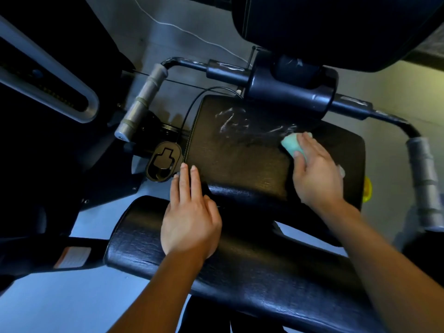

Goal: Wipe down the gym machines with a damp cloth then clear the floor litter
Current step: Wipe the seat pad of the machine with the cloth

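The fingers (303, 146) of the right hand (317, 174) lay flat and spread over a pale green cloth (292, 145), pressing it down onto the black seat pad (240, 155) rather than pinching it; the thumb tip curled against the near edge of the cloth, apparently to keep it from sliding out under pressure. The cloth sat toward the far right part of the pad, just beside a patch of whitish wet streaks (242, 121), which suggested that the wipe was directed at that residue.

The fingers (186, 181) of the left hand (189, 219) were extended and released, gripping nothing. Their tips rested at the near left corner of the seat pad while the palm lay on the front roller pad (252, 267), most likely to brace the body during the reach.

Grey handle grips (141, 102) stood at either side of the seat, and a black adjustment lever (163, 162) lay just beside its left edge. The grips showed no streaks, so they were judged not yet wiped. The bare floor (192, 20) in view carried a thin white cable but no clear litter; that stage appeared not yet started.
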